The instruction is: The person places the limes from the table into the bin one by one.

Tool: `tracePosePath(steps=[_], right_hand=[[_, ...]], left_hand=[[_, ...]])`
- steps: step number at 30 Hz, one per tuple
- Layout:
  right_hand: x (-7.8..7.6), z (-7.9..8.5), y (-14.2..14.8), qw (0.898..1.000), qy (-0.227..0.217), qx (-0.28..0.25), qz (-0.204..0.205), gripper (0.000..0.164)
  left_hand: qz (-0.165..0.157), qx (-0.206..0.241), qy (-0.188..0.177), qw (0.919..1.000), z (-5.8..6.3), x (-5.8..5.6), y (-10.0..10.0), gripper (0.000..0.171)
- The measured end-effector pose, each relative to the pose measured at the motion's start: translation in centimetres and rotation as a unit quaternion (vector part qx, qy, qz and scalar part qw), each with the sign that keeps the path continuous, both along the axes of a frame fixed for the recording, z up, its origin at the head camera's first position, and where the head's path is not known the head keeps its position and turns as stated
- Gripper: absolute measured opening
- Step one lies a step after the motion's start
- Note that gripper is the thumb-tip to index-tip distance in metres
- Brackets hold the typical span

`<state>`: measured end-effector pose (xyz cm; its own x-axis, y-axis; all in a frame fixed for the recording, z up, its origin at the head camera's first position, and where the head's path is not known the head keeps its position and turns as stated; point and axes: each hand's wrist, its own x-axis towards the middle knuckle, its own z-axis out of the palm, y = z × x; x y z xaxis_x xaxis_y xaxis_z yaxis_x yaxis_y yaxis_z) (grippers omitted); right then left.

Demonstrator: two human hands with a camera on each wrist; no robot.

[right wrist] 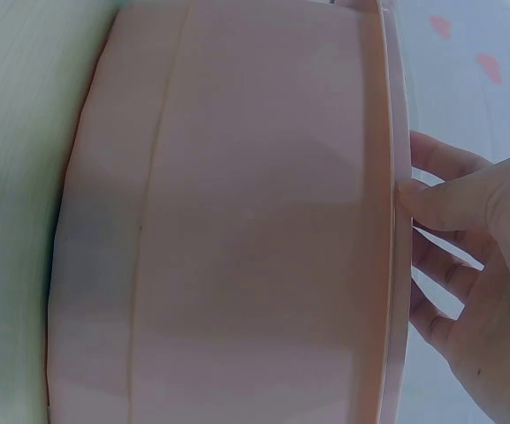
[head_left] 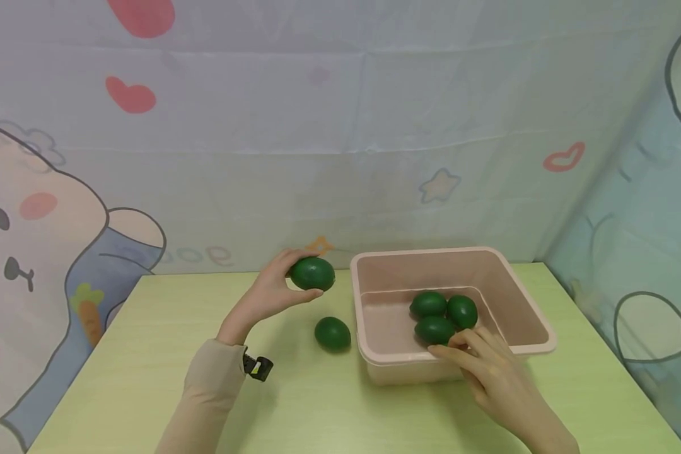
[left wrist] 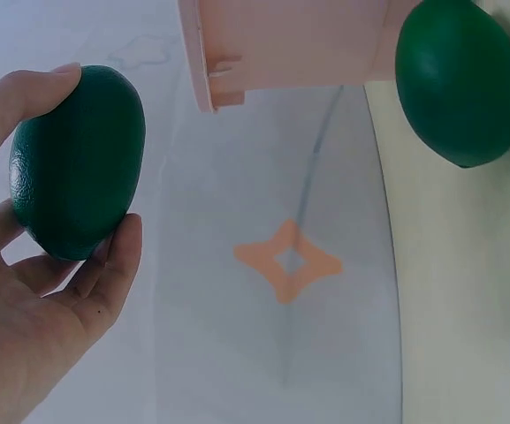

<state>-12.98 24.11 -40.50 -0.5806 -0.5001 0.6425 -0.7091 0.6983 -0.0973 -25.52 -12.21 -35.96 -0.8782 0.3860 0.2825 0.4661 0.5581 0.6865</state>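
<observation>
My left hand (head_left: 272, 287) holds a dark green oval fruit (head_left: 313, 274) above the table, its thumb below and fingers over the top. The left wrist view shows the same fruit (left wrist: 87, 163), smooth and glossy, between thumb and fingers. Another green fruit (head_left: 332, 334) lies on the table below it, just left of a pink plastic bin (head_left: 386, 359). Inside the bin three green fruits (head_left: 434, 330) sit close together. At the bin's front rim my right hand (head_left: 490, 372) grips the edge; in the right wrist view its thumb (right wrist: 453, 203) meets the rim, with fingers on the far side.
The light wooden table (head_left: 147, 378) runs back to a cartoon-printed cloth (head_left: 295, 126) hanging behind it. Another printed cloth (head_left: 647, 252) hangs along the right side. A small black device (head_left: 258, 367) is on the left wrist.
</observation>
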Motion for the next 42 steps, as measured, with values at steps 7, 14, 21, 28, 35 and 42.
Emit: tracePosePath(steps=[7, 14, 21, 28, 35, 42], right_hand=[[-0.2, -0.1, 0.0, 1.0, 0.021, -0.004, 0.004, 0.045], [-0.2, -0.1, 0.0, 1.0, 0.016, -0.002, 0.004, 0.043], [-0.2, 0.0, -0.1, 1.0, 0.024, -0.002, 0.001, 0.052], [0.0, 0.0, 0.1, 1.0, 0.009, 0.005, -0.011, 0.054], [0.0, -0.1, 0.1, 1.0, 0.008, 0.003, -0.012, 0.054], [0.0, -0.1, 0.1, 1.0, 0.009, 0.005, -0.012, 0.053]], left_hand=[[-0.008, -0.002, -0.002, 1.0, 0.7, -0.2, 0.8, 0.062], [-0.025, 0.011, 0.002, 0.9996, 1.3, -0.5, 1.5, 0.058], [-0.031, 0.004, 0.012, 0.9995, 1.7, -0.7, 2.2, 0.061], [-0.036, -0.002, 0.017, 0.9992, 2.3, -0.8, 3.2, 0.062], [-0.046, -0.005, 0.024, 0.9987, 2.8, -0.9, 4.0, 0.061], [-0.059, -0.005, 0.032, 0.9978, 3.3, -1.1, 5.0, 0.059]])
